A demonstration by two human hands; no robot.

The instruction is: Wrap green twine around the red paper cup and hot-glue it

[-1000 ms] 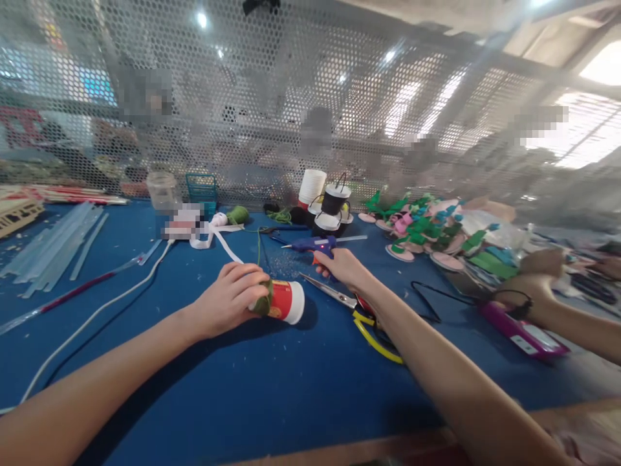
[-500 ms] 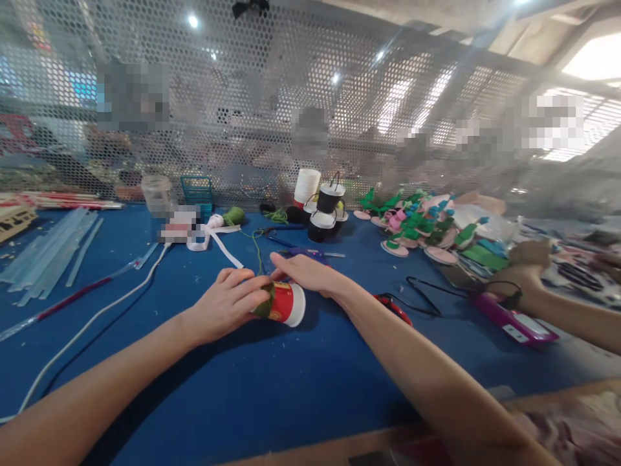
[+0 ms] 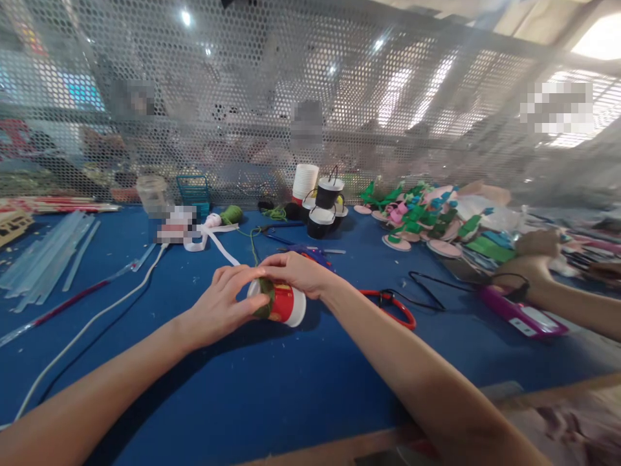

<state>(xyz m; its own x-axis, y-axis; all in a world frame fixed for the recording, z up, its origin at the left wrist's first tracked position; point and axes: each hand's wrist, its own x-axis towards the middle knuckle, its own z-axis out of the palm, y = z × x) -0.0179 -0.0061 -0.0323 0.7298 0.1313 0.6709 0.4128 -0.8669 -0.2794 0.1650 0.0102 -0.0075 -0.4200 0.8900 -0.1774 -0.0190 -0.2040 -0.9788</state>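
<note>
A red paper cup with a white rim lies tilted on its side just above the blue table, its rim toward the right. Green yarn is wrapped around the cup's left part. My left hand grips the cup's base end, with the thumb pressing on the wound yarn. From behind, my right hand curls over the cup's upper side, and its fingertips meet those of my left hand near the yarn. A strand runs back from there toward a green yarn ball. The right fingertips are partly hidden.
Black-wrapped cups and a white cup stack stand at the back. Red-handled scissors and a purple power strip lie right, near another person's hand. Clear glue sticks, a white cable and craft flowers surround the area.
My right hand has moved left, its fingers now over the cup beside my left fingers. My left hand has shifted its grip, uncovering the white base end. The cup stays nearly in place.
</note>
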